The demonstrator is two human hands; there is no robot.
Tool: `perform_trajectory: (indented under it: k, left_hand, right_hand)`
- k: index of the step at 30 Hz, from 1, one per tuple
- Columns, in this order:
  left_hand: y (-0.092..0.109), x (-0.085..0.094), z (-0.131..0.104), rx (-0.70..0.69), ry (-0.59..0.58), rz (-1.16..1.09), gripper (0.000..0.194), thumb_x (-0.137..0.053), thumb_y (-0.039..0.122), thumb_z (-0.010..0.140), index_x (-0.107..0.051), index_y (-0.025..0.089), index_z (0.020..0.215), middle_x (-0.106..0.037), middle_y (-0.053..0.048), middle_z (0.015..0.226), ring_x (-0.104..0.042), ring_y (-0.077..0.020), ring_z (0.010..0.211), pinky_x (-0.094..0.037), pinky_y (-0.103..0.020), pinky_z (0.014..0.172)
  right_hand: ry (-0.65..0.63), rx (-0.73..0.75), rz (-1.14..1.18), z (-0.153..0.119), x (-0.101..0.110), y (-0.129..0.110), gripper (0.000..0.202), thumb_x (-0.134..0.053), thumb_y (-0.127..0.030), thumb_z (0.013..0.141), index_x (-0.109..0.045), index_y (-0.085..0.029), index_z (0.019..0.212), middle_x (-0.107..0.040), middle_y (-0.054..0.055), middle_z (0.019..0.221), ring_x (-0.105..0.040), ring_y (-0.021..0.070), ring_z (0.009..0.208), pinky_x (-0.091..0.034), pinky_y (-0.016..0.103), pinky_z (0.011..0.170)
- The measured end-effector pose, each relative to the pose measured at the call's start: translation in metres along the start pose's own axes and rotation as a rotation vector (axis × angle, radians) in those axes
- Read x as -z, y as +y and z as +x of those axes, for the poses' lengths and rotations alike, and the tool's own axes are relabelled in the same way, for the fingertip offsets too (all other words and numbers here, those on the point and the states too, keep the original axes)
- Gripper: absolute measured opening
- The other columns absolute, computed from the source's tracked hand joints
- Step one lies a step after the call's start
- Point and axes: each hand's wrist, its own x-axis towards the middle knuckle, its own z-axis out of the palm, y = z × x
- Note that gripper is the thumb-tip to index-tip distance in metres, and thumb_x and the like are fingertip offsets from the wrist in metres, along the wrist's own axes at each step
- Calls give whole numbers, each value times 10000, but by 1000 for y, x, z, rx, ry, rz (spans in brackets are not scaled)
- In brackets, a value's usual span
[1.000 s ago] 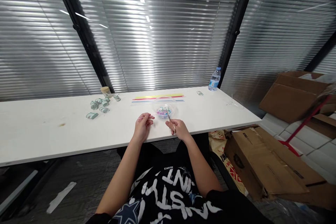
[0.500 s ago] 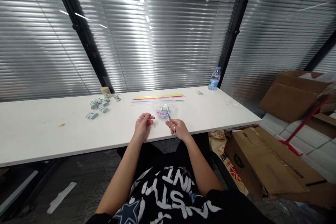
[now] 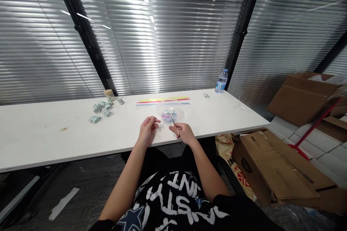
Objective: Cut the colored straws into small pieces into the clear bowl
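Near the front edge of the white table, my left hand (image 3: 148,129) pinches a thin pink strip (image 3: 155,120) between thumb and fingers. My right hand (image 3: 184,132) is closed around a pair of slim metal scissors (image 3: 175,124), their blades pointing away from me over the near side of a clear bowl (image 3: 177,107). Small pink, blue and white pieces (image 3: 168,115) lie in the bowl. Just behind it, long thin yellow, red and blue strips (image 3: 146,101) lie side by side on the table. A small gap separates my two hands.
Several small clear glass-like containers (image 3: 94,119) lie at the left, near a cork-topped jar (image 3: 108,94). Another lies at the right (image 3: 206,95), near a water bottle (image 3: 221,81). Cardboard boxes (image 3: 271,166) stand beside the table's right end; blinds rise behind.
The scissors in my right hand have tilted slightly left, their tips shifting over the bowl. My right fingers have moved a little left. My left hand stays almost still with the strip.
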Motion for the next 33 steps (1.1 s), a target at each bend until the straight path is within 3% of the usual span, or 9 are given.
perform_trajectory:
  k: [33]
  left_hand:
    - [0, 0, -1, 9, 31, -25, 354, -808, 387, 646, -583, 160, 797, -639, -13, 739, -511, -65, 561, -388, -196, 547]
  right_hand:
    - [34, 11, -32, 0, -1, -1, 506, -541, -656, 788, -493, -174, 639, -491, -19, 504, -449, 93, 492, -323, 203, 530]
